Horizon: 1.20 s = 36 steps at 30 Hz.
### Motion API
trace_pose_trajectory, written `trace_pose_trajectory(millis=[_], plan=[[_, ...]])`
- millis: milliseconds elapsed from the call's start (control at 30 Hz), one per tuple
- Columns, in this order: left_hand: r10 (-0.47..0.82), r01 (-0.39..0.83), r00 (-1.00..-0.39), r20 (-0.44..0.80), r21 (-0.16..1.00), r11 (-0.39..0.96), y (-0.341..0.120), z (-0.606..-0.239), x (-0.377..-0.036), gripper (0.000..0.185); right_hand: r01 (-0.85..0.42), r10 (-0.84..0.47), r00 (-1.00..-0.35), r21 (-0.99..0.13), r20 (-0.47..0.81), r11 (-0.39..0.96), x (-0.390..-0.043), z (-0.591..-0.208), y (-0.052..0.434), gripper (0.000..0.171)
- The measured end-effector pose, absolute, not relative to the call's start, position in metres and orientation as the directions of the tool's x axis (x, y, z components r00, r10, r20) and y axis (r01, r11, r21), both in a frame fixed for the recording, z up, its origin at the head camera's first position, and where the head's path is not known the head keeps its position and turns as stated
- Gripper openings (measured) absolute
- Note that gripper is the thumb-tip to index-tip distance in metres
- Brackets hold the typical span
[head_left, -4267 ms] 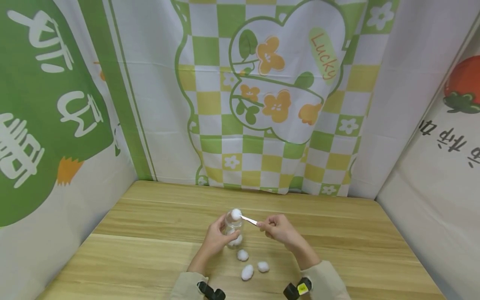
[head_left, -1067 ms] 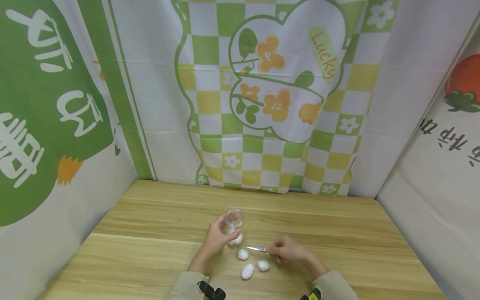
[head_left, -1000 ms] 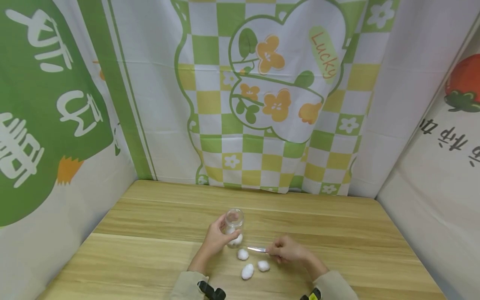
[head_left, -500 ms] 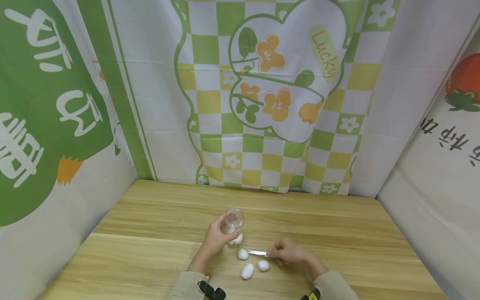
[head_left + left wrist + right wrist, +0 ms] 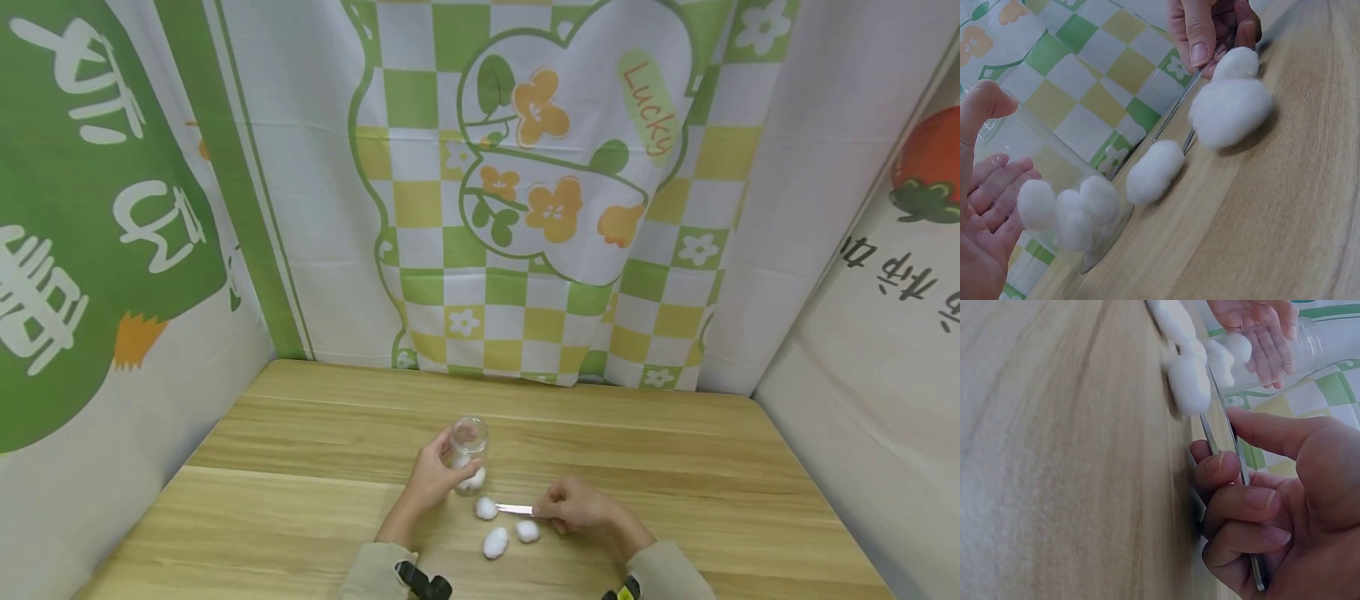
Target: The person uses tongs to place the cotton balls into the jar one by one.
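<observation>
Tweezers (image 5: 514,508), pinched in the right hand (image 5: 577,508) just below the frame's centre, lie low over the table (image 5: 300,467) with their tips at a cotton ball (image 5: 486,507). Left of it the left hand (image 5: 429,482) grips a clear jar (image 5: 467,454) holding cotton, and two more balls (image 5: 496,542) lie just below

"Lucky" on checked backdrop cloth (image 5: 647,108); side banners' characters illegible.
</observation>
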<state>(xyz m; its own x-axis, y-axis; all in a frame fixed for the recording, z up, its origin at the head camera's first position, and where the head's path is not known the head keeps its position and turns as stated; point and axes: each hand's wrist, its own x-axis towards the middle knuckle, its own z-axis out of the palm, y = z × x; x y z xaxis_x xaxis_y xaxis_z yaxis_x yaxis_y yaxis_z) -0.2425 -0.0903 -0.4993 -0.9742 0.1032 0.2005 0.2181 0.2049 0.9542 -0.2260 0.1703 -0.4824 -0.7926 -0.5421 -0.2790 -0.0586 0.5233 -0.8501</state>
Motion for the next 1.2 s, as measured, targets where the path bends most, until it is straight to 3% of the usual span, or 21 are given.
trace_pose_trajectory(millis=[500, 733, 1200], plan=[[0.102, 0.209, -0.976, 0.192, 0.955, 0.21, -0.09, -0.499, -0.242, 0.062, -0.063, -0.526, -0.8, -0.831, -0.289, 0.553, -0.226, -0.484, 0.162, 0.039], [0.092, 0.209, -0.977, 0.194, 0.956, 0.206, -0.089, -0.499, -0.242, 0.062, -0.155, -0.535, -0.819, -0.818, -0.207, 0.554, -0.227, -0.487, 0.159, 0.034], [0.107, 0.216, -0.975, 0.196, 0.949, 0.228, -0.09, -0.499, -0.242, 0.064, -0.208, -0.575, -0.809, -0.853, -0.126, 0.479, -0.229, -0.489, 0.163, 0.029]])
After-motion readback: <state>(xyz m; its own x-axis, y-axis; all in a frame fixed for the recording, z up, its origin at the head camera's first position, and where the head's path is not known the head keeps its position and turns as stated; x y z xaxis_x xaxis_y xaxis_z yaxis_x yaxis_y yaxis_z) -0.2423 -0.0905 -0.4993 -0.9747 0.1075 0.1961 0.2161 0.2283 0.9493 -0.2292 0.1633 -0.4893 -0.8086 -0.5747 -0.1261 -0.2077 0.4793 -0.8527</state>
